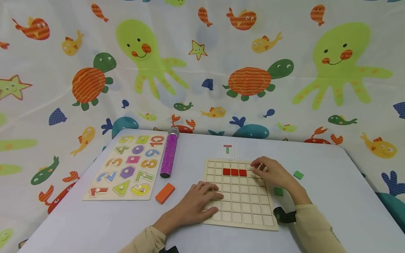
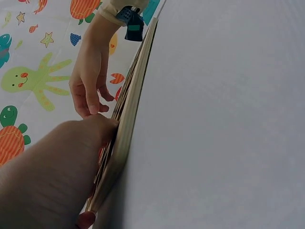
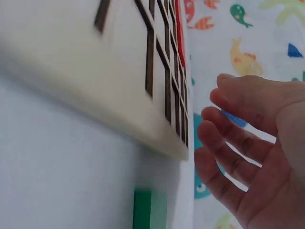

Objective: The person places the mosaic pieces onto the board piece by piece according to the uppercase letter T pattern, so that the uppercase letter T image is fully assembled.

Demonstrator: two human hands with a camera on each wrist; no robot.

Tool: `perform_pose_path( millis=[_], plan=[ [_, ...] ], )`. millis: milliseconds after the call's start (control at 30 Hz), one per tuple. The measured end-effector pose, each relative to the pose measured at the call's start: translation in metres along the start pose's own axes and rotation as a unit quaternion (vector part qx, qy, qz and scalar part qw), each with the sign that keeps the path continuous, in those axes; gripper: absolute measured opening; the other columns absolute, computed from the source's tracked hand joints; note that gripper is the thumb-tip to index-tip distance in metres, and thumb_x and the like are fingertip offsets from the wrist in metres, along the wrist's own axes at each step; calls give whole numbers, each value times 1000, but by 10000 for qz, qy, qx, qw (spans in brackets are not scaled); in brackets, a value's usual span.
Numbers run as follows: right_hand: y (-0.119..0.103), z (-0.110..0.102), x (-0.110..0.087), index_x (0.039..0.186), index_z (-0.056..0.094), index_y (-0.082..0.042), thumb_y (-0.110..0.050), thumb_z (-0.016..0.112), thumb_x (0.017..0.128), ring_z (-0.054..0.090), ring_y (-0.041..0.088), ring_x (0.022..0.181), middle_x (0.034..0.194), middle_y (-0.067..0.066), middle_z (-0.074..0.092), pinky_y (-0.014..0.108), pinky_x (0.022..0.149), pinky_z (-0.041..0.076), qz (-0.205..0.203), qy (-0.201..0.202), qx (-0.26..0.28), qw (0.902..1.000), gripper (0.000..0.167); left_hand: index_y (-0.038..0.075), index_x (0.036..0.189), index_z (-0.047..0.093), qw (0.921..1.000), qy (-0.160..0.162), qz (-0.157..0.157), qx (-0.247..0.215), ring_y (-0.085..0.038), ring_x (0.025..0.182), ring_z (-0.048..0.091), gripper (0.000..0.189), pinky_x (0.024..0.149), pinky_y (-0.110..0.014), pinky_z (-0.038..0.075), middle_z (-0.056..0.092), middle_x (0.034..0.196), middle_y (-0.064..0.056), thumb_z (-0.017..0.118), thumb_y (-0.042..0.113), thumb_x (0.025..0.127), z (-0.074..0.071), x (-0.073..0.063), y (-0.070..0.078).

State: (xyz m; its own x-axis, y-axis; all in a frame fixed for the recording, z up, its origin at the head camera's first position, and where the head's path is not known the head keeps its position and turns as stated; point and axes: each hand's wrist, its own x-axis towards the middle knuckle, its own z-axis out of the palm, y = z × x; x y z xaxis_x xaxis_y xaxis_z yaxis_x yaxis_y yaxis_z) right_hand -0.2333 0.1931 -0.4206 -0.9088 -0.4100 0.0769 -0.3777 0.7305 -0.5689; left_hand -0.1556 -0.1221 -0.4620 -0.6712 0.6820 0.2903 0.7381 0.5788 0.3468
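A wooden grid board (image 1: 237, 208) lies on the white table, with three red square tiles (image 1: 234, 172) side by side in a row near its far edge. My left hand (image 1: 200, 203) rests on the board's left side, fingers spread over the near-left cells. Over the far right corner hovers my right hand (image 1: 269, 172); in the right wrist view its loosely bent fingers (image 3: 224, 143) hold nothing. Two green square tiles lie right of the board, one close to its edge (image 1: 278, 191) and another farther out (image 1: 298, 175).
Beyond the board lies a pattern card (image 1: 227, 150) showing a red and green T. To the left are a number-and-shape puzzle board (image 1: 117, 182), a glittery purple microphone (image 1: 169, 154) and an orange block (image 1: 165, 193). A sea-animal print curtain (image 1: 190, 91) hangs behind the table.
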Motion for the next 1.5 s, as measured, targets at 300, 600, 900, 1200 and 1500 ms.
perform_pose_path(
  millis=[300,600,900,1200,1500],
  plan=[
    [23,-14,-19,110,63,-9,-21,63,91,57,16,86,101,4,63,28,70,48,389,394,-90,9984,22,31,125,57,9999,85,87,100,-13,119,43,34,89,-37,40,51,130,4,57,39,92,2,0,-2],
    [39,-27,-32,112,62,-8,-24,62,92,58,21,91,104,8,64,32,73,47,601,460,-113,9971,25,31,125,57,9999,97,73,118,-12,120,43,34,90,-36,40,51,129,5,57,39,92,2,-1,-2],
    [56,-45,-48,117,59,-3,-26,61,92,56,30,96,109,16,60,38,74,50,1220,542,-441,9901,34,34,131,51,9996,-79,95,259,-12,124,39,51,93,-37,39,47,134,5,48,63,88,1,-3,-1],
    [77,-57,-64,116,58,2,-22,64,87,52,30,90,105,22,54,31,65,44,1551,439,-620,9850,38,34,137,44,9978,-304,82,585,-12,127,35,77,95,-36,36,42,140,5,52,78,74,-1,-3,3],
    [82,-61,-68,113,60,3,-17,65,85,53,28,87,100,19,57,32,66,45,1634,211,-564,9847,35,32,143,39,9969,-279,-62,733,-15,130,35,75,96,-41,38,39,147,3,49,73,81,0,-3,4]
  ],
)
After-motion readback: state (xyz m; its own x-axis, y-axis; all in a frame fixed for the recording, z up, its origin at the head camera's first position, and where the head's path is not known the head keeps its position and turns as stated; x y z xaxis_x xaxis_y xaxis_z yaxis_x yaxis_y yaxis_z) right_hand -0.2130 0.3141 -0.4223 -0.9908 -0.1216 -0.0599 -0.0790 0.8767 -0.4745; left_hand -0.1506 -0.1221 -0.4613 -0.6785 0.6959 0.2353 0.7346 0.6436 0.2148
